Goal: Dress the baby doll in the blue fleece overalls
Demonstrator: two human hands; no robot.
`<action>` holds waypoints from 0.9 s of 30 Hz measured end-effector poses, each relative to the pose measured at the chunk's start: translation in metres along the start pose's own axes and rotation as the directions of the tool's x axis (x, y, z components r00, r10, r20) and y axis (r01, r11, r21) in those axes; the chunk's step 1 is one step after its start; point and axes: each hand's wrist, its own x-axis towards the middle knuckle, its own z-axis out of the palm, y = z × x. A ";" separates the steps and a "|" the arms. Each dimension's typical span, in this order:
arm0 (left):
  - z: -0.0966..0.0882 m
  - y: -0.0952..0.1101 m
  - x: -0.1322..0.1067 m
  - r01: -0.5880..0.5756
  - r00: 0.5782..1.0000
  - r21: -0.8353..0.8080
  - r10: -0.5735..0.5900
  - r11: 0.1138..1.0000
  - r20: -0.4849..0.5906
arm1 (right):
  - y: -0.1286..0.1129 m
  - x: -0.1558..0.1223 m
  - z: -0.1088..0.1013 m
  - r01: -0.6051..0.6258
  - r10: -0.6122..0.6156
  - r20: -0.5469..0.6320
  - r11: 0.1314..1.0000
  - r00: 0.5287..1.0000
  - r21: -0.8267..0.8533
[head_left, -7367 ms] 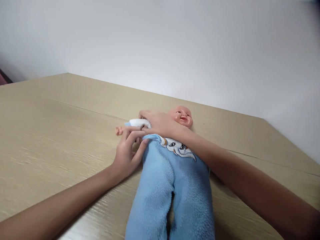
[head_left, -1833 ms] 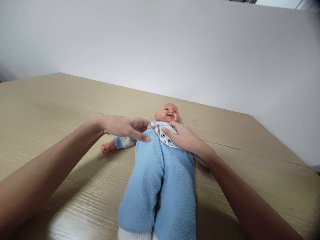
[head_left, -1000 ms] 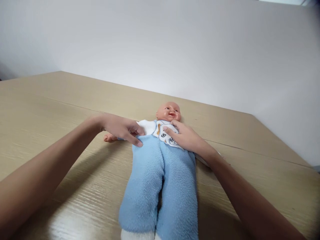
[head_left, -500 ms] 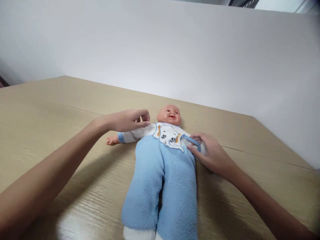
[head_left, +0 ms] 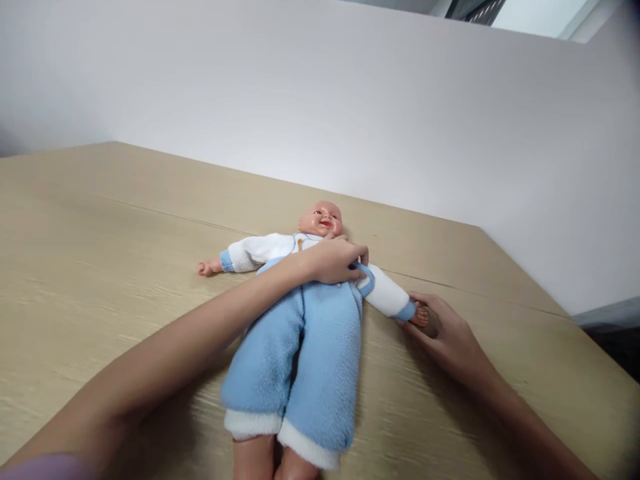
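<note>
A baby doll [head_left: 320, 219] lies on its back with its head toward the wall. It wears a white and blue fleece outfit [head_left: 330, 347], and its bare lower legs show at the bottom. Across its chest reaches my left hand [head_left: 335, 260], covering most of the animal face on the front. Its fingers are closed on a blue strap [head_left: 367, 280] at the armhole. My right hand [head_left: 450, 337] grips the end of the outstretched sleeve [head_left: 387, 293], thumb and fingers around the blue cuff and the doll's small hand [head_left: 421, 315]. The doll's other arm [head_left: 260, 252] lies stretched out on the left.
A light wooden table [head_left: 125, 267] with a thin seam spreads beneath the doll. Behind it rises a white wall [head_left: 250, 100]. A dark opening lies past the table's right edge.
My left hand has moved right from the doll's shoulder to the strap. My right hand has slid from the strap to the cuff, and that sleeve is now extended outward. The view has shifted.
</note>
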 end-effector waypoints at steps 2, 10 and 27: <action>0.004 -0.002 -0.003 -0.005 0.998 -0.057 0.001 0.998 -0.062 | -0.007 0.002 -0.002 -0.069 0.071 -0.018 0.994 0.997 0.085; 0.006 -0.001 -0.016 -0.290 0.948 -0.356 0.216 0.888 -0.234 | -0.038 0.038 0.003 -0.201 0.291 -0.058 0.778 0.955 0.596; -0.002 0.006 -0.030 -0.409 0.869 0.160 0.437 0.898 -0.232 | -0.070 0.073 0.061 0.130 -0.093 -0.091 0.771 0.991 0.623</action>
